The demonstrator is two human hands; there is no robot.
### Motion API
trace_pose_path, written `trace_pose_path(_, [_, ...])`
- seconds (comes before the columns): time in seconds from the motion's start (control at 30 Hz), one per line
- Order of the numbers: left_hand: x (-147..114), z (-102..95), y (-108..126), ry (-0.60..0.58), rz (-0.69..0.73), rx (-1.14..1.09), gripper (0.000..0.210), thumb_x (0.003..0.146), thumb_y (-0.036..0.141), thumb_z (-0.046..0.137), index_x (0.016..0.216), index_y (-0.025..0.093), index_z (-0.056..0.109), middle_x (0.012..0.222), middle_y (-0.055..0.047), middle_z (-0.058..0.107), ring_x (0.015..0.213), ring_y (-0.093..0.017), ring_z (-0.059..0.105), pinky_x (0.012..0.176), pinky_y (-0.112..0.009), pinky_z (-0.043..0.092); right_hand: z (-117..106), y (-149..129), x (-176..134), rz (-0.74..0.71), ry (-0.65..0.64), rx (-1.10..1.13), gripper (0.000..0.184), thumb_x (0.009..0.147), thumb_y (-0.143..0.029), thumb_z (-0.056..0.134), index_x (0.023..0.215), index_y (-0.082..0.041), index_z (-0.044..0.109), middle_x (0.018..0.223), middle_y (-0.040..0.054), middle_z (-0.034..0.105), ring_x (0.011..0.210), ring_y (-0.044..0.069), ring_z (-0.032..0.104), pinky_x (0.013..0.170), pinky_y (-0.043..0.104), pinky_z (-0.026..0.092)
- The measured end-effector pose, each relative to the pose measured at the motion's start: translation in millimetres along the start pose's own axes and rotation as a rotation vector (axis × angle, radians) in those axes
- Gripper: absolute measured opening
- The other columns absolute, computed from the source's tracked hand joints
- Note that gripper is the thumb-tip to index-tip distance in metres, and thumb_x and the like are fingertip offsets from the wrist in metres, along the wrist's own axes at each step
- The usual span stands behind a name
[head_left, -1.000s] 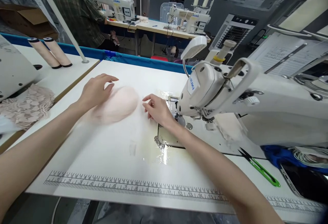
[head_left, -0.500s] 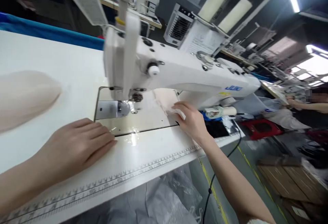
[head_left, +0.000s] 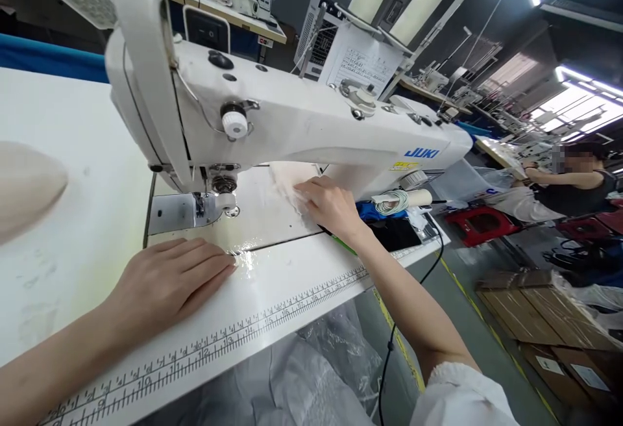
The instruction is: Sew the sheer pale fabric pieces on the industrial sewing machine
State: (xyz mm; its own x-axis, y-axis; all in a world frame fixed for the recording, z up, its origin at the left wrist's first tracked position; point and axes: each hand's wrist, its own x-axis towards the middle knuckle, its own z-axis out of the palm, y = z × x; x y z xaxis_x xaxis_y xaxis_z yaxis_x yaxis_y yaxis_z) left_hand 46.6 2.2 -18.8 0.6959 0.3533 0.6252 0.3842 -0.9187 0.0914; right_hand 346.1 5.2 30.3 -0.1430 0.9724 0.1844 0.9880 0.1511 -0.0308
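Observation:
My left hand (head_left: 178,280) rests palm down on the white table, its fingers stretched out and close together just in front of the needle plate. It holds nothing. Under the arm of a white sewing machine (head_left: 302,117), my right hand (head_left: 331,205) has its fingers on a thin pale pink fabric piece (head_left: 287,182), which bunches at the fingertips. The thumb is mostly hidden beneath that hand. Between the hands and slightly behind them is the presser foot (head_left: 200,205), with no fabric visible under it. Another pale pink fabric piece (head_left: 29,186) lies flat at the far left.
A printed ruler (head_left: 224,341) runs along the table's front edge. Right of the machine lie a thread cone (head_left: 418,197), blue cloth and a dark flat object (head_left: 396,236). A black cable (head_left: 389,348) hangs down. Another person (head_left: 574,182) sits at the far right, near cardboard boxes (head_left: 516,312).
The camera view has shifted, so the machine appears further left and sharper. My left hand has slid right along the plate's front edge. My right hand stays at the fabric under the machine arm.

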Motion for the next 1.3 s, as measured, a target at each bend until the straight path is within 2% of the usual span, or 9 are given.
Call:
trace_pose_path(0.2, [4,1.1,1,0.013,0.009,0.002,0.015,0.093,0.022,0.053,0.090,0.021,0.068,0.086,0.002,0.074,0.076,-0.017,0.069,0.067,-0.034,0.054,-7,6,6,0.117,0.087,-0.009,0.033,0.093,-0.013,0.046,0.112,-0.025,0.070,0.104,0.0049,0.072,0.090,0.021,0.066,0.061,0.026,0.041])
trace_pose_path(0.3, [7,-1.0,1,0.031,0.017,-0.015,0.013,0.092,0.021,0.055,0.092,0.020,0.068,0.085,0.002,0.074,0.076,-0.016,0.069,0.067,-0.032,0.052,-19,-9,-2,0.151,0.134,0.154,0.024,0.091,-0.014,0.054,0.103,-0.022,0.073,0.094,0.0053,0.074,0.080,0.019,0.067,0.064,0.026,0.042])
trace_pose_path(0.4, [6,-4.3,4,0.038,0.007,-0.094,0.014,0.091,0.031,0.059,0.093,0.019,0.066,0.086,0.001,0.073,0.076,-0.016,0.067,0.066,-0.030,0.048,-25,-44,-17,-0.021,-0.147,0.636,0.014,0.087,-0.029,0.066,0.081,-0.019,0.073,0.077,0.0010,0.072,0.065,0.012,0.062,0.060,0.022,0.041])
trace_pose_path(0.5, [2,-8.1,9,0.028,-0.035,-0.222,0.028,0.086,0.047,0.063,0.085,0.019,0.062,0.077,0.001,0.068,0.065,-0.014,0.061,0.060,-0.028,0.042,-15,-84,-26,-0.023,-0.333,0.965,0.031,0.081,-0.042,0.071,0.065,-0.018,0.063,0.059,-0.0034,0.062,0.052,0.008,0.049,0.051,0.021,0.034])
trace_pose_path(0.67, [-1,-15.3,13,0.009,-0.246,-0.312,0.038,0.082,0.056,0.065,0.080,0.019,0.056,0.066,0.004,0.058,0.054,-0.010,0.050,0.051,-0.024,0.036,9,-122,-17,0.161,-0.283,1.428,0.051,0.074,-0.052,0.075,0.052,-0.019,0.042,0.045,-0.0086,0.044,0.044,0.006,0.040,0.047,0.020,0.032])
trace_pose_path(0.83, [10,-24.6,13,-0.133,-0.522,-0.473,0.040,0.096,0.041,0.046,0.065,0.017,0.054,0.059,0.004,0.050,0.052,-0.008,0.044,0.049,-0.021,0.033,15,-132,-1,0.314,-0.277,1.595,0.059,0.068,-0.056,0.078,0.045,-0.020,0.037,0.041,-0.0080,0.044,0.041,0.005,0.043,0.047,0.020,0.038])
trace_pose_path(1.03, [19,-39.9,8,-0.335,-0.795,-0.930,0.049,0.096,0.049,0.042,0.062,0.018,0.058,0.047,0.006,0.031,0.041,-0.007,0.026,0.038,-0.021,0.021,15,-118,6,0.361,-0.724,1.739,0.055,0.057,-0.067,0.080,0.058,-0.017,0.056,0.045,-0.0015,0.059,0.039,0.009,0.053,0.039,0.019,0.041])
trace_pose_path(1.17, [19,-39.9,4,-0.224,-0.815,-0.845,0.050,0.096,0.049,0.041,0.062,0.018,0.061,0.047,0.005,0.034,0.043,-0.007,0.025,0.039,-0.021,0.017,12,-108,10,0.281,-0.825,1.788,0.045,0.063,-0.050,0.085,0.061,-0.016,0.056,0.064,0.0020,0.070,0.053,0.010,0.064,0.048,0.019,0.053])
trace_pose_path(1.3, [14,-32.3,5,-0.098,-0.761,-0.530,0.054,0.093,0.044,0.048,0.048,0.015,0.049,0.044,0.005,0.030,0.044,-0.006,0.024,0.042,-0.022,0.018,11,-112,7,0.218,-0.827,1.802,0.042,0.078,-0.057,0.071,0.076,-0.015,0.064,0.080,0.0055,0.072,0.068,0.017,0.071,0.057,0.027,0.060])
